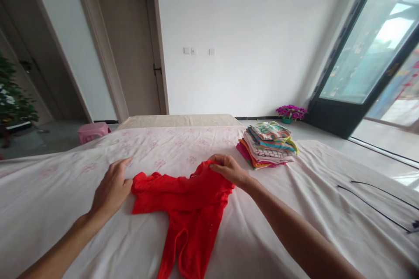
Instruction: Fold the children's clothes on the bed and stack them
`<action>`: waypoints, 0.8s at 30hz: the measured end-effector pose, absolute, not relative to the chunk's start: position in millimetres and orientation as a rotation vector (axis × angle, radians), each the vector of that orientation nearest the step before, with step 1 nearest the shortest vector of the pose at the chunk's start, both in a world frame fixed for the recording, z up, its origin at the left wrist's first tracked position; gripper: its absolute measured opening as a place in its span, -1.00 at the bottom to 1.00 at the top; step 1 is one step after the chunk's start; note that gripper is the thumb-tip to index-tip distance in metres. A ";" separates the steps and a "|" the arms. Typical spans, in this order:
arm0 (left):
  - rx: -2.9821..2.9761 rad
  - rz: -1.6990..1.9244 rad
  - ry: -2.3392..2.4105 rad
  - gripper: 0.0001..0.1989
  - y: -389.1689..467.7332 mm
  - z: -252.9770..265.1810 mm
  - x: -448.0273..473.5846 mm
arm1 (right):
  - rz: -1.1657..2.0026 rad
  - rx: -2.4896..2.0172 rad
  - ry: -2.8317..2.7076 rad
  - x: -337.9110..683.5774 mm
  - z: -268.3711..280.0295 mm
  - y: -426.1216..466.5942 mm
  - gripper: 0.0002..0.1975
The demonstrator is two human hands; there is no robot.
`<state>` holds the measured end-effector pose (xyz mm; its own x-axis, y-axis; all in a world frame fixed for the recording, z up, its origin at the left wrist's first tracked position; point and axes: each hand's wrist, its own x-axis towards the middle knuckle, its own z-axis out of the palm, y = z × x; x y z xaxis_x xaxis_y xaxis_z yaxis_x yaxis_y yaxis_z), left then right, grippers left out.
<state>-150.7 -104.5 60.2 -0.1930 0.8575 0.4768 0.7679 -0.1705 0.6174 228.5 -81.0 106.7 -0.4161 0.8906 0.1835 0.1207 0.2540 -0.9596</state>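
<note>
A small red garment lies partly spread on the bed sheet, with a sleeve toward the left and two narrow leg-like parts hanging toward me. My right hand pinches its upper right part near the neckline between thumb and fingers, raising that edge a little. At the garment's left end is my left hand, its index finger stretched out and its thumb apart, close beside the red sleeve. Whether the thumb touches the cloth I cannot tell.
Folded clothes form a stack beyond my right hand. Thin black cords or rods lie at the right on the pale flowered sheet. Past the bed stand a pink stool and a pot of purple flowers.
</note>
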 end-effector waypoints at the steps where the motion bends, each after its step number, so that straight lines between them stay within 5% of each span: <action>1: 2.011 1.242 1.884 -0.48 -100.3 60.6 -145.6 | 1.267 -0.928 -1.786 225.8 106.4 -85.4 -0.77; 11: 2.144 0.574 1.454 -0.66 -51.5 46.2 -80.0 | 1.219 -0.980 -2.292 255.6 116.6 -118.5 -0.75; 16: 2.005 0.601 1.429 -0.77 -68.1 58.5 -89.9 | 1.010 -1.175 -2.432 280.5 85.7 -121.4 -0.92; 24: 1.742 0.829 1.180 -0.75 -91.5 117.2 -107.5 | 1.107 -1.140 -1.534 271.1 100.0 -94.7 -0.76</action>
<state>-107.5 -91.5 117.2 0.3343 0.9405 0.0603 0.3755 -0.1916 0.9068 271.1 -94.7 100.0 -0.1699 0.9747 0.1453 0.1693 0.1741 -0.9701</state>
